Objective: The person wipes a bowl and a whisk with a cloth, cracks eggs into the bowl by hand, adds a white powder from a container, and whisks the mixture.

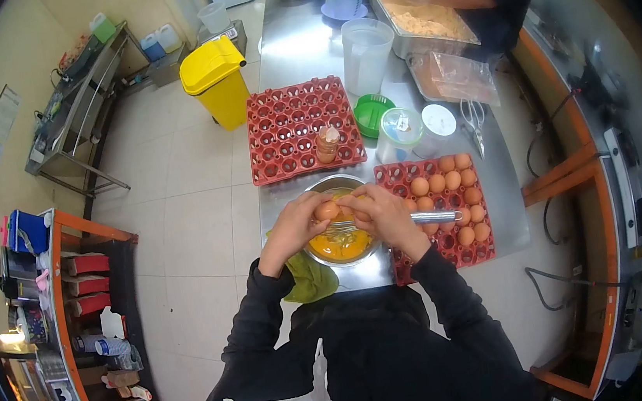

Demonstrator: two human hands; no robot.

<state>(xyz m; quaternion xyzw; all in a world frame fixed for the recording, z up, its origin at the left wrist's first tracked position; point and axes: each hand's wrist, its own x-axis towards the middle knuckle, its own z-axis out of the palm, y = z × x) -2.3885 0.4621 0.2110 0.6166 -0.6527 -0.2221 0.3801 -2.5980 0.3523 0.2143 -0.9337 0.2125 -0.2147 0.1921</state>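
Head view: at centre frame an egg (327, 210) was held over the bowl (338, 178), so that drips would be caught. The grip of left hand (293, 231) and right hand (387, 217) was clamped on it. A whisk (436, 217) was rested across the rim, and a tray (403, 270) was kept within reach on the desk (297, 46).

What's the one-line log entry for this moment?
left hand, right hand: holding egg over bowl | whisk: across bowl | egg tray: right of bowl

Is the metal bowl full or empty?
Partly full: the bowl holds yellow egg liquid below its rim, beneath the egg.
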